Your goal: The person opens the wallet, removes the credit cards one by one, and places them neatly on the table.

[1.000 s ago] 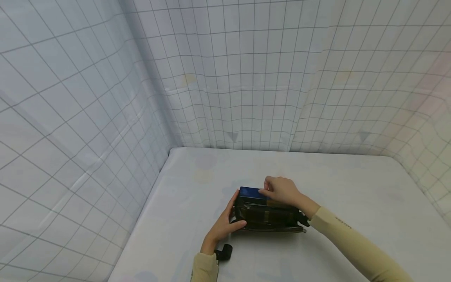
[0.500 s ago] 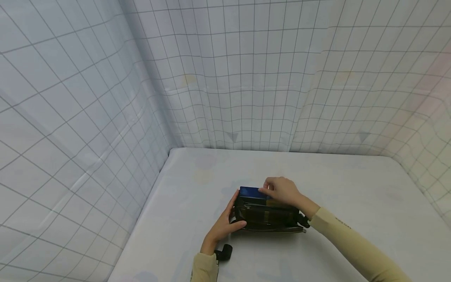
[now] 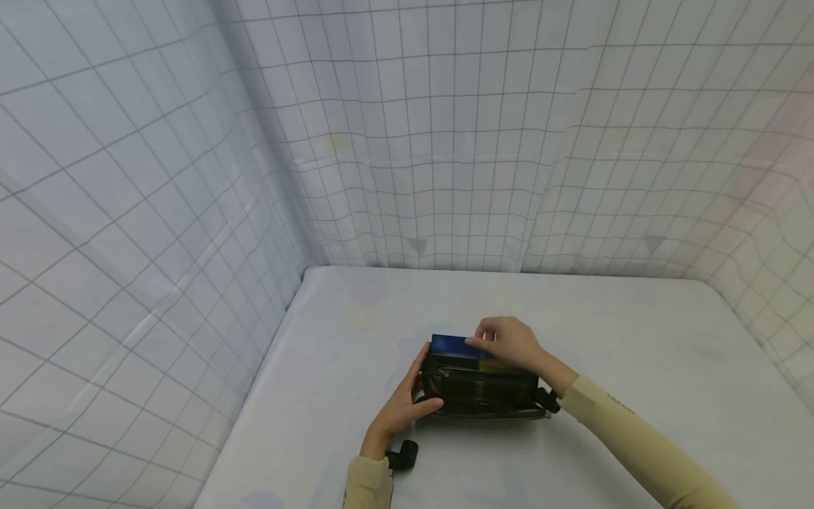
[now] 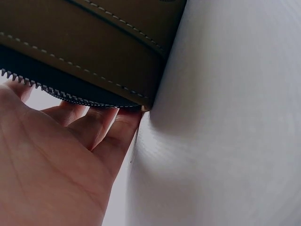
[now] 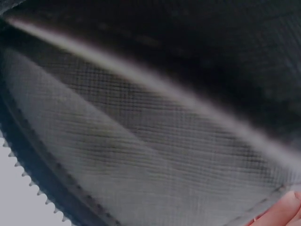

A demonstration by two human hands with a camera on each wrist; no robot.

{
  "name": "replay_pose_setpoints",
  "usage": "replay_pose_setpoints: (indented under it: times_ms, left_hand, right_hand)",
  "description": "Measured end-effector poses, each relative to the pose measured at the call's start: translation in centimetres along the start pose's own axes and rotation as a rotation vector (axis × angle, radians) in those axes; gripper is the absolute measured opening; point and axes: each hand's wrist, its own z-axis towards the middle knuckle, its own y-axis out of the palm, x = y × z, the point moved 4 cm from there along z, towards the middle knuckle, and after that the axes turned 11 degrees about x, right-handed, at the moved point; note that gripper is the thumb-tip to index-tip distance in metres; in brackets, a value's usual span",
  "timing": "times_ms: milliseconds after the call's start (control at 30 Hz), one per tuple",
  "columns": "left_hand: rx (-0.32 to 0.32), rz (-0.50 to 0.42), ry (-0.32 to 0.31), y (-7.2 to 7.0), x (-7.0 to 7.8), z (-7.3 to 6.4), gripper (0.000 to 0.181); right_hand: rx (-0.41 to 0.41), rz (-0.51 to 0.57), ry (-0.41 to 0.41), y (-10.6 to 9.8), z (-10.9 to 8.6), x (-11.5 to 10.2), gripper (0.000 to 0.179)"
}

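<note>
In the head view a dark zip wallet [image 3: 480,389] lies unzipped on the white table. A glossy blue panel [image 3: 448,345] shows at its rear left. My left hand [image 3: 400,410] holds the wallet's left end, thumb in front and fingers round the side. The left wrist view shows those fingers against the zip edge and brown stitched leather [image 4: 94,47]. My right hand [image 3: 511,343] reaches over the rear and pinches near the blue panel's edge; what lies between its fingertips is too small to tell. The grey lining [image 5: 141,141] fills the right wrist view.
The white table [image 3: 356,311] extends round the wallet. Grid-patterned white curtains [image 3: 413,141] rise behind and at both sides. A black wrist camera [image 3: 405,456] sits at my left wrist, and another black piece [image 3: 548,399] shows beneath my right wrist.
The head view has shifted very slightly. Both hands stay on the wallet in nearly the same places, and the wallet's front opening looks a little narrower.
</note>
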Motion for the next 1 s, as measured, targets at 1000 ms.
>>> replay_pose_setpoints:
  times_ms: [1000]
  left_hand:
    - [0.019,0.008,0.034,-0.1,0.1,0.1,0.091]
  right_hand:
    - [0.112,0.286,0.134,-1.2,0.2,0.9,0.026]
